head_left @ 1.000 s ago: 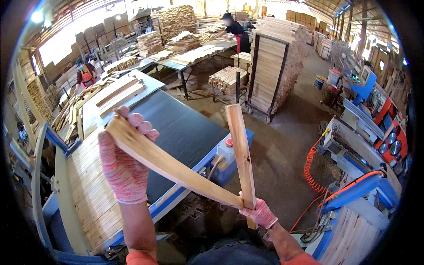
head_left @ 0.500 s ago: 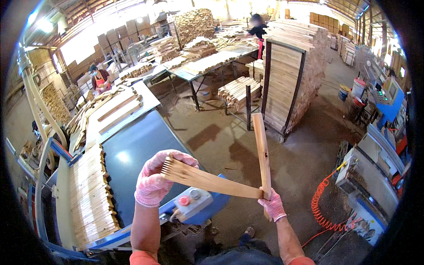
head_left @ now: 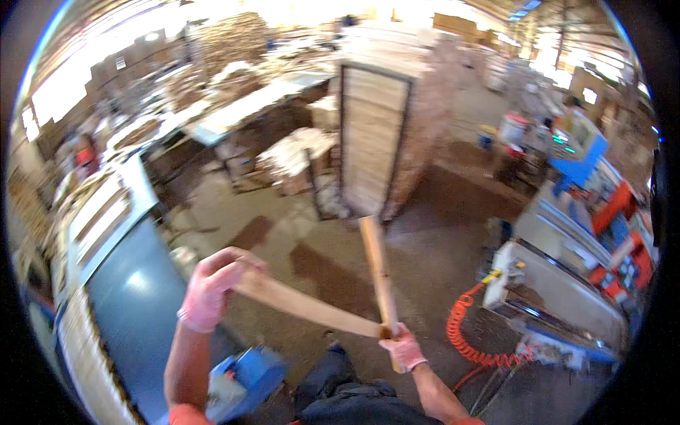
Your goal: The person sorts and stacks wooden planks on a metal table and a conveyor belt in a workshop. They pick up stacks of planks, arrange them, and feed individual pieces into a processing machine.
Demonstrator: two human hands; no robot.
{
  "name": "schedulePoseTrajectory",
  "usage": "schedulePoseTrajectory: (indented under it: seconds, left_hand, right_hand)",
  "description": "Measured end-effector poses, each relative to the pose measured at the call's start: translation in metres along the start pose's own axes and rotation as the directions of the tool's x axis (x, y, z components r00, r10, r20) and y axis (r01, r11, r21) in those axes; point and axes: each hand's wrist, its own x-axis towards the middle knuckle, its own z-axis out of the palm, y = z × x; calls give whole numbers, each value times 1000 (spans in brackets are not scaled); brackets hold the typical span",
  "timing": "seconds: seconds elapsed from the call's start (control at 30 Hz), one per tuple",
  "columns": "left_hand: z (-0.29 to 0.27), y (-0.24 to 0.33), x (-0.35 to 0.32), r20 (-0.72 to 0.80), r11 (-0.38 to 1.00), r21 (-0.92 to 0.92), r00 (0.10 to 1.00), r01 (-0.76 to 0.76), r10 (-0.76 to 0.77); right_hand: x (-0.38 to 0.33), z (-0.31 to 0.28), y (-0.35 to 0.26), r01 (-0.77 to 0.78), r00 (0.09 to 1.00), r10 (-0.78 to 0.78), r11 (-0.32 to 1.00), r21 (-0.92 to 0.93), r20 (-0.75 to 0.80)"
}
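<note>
Both my hands wear pink-and-white gloves. My left hand (head_left: pixel 212 287) is closed round the far left end of a pale wooden board (head_left: pixel 308 306), whose end is partly hidden by the fingers and blurred. This board slopes down rightward to my right hand (head_left: pixel 404 349). There its other end meets a second wooden strip (head_left: pixel 377 273), which stands nearly upright with its top tilted slightly left. My right hand is wrapped round the lower part of that strip, and a short piece of it sticks out below the fist.
A dark-topped machine table (head_left: pixel 134 273) lies left, with a blue control box (head_left: pixel 256 375) at its near corner. Ahead rises a tall framed timber stack (head_left: pixel 374 134). To the right are a machine (head_left: pixel 559 287), a blue control panel (head_left: pixel 581 152) and an orange coiled hose (head_left: pixel 460 333).
My view has swung right, so the table and timber stack sit farther left and more of the right-hand machine shows. Both boards stay in my hands; the left board's comb-cut end no longer shows clearly.
</note>
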Motion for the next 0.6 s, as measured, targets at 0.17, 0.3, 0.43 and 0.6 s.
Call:
schedulePoseTrajectory:
  seconds: [0.17, 0.3, 0.43, 0.6]
  left_hand:
    - [-18, -39, 86, -212, 991, -72, 969, 116, -129]
    - [-74, -81, 174, -118, 972, 97, 972, 215, -204]
    - [-104, -103, 259, -166, 958, 212, 973, 193, -159]
    - [-208, -191, 327, -336, 976, 153, 937, 154, -95]
  right_hand:
    - [83, -13, 6, -1, 1000, -2, 984, -180, -19]
    - [130, -18, -73, -237, 966, 257, 885, -400, -4]
    - [211, -20, -68, -89, 989, 134, 866, -492, 56]
    - [309, 7, -82, -57, 981, 143, 865, -498, 135]
